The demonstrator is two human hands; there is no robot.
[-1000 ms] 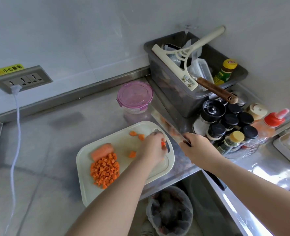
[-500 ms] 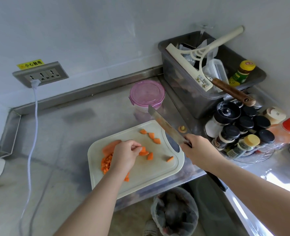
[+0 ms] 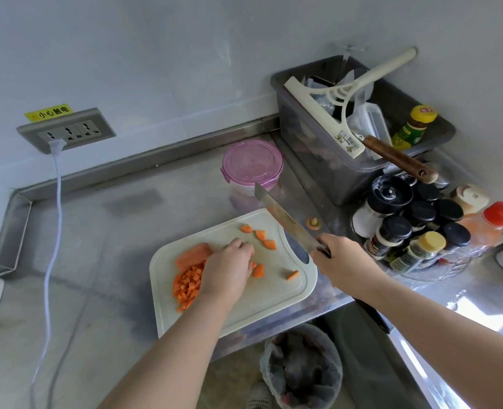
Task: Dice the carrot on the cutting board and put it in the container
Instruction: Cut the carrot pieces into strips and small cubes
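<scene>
Head view. Against the frame of a second ago, the left hand (image 3: 229, 271) has moved from the handle-hole end of the cutting board (image 3: 273, 302) to its middle. Since half a second ago, hand and knife (image 3: 285, 219) have barely shifted.

The uncut carrot piece (image 3: 192, 255) lies at the board's left end, near the far edge. Its long axis runs roughly along the board's long edge, with the flat cut face toward the handle-hole end. The diced carrot (image 3: 186, 286) is heaped just nearer on the board, touching the piece. Five loose chunks (image 3: 269, 244) lie scattered toward the board's right end.

Left hand: palm down beside the heap, fingers bent onto the board – whether they pinch a chunk cannot be told. Right hand (image 3: 343, 261): wrapped round the knife handle, off the board's right end. The blade is raised over the board's far right corner – its tip points away and leftward at the pink-lidded container (image 3: 251, 165), which stands lidded beyond the board's far edge.
</scene>
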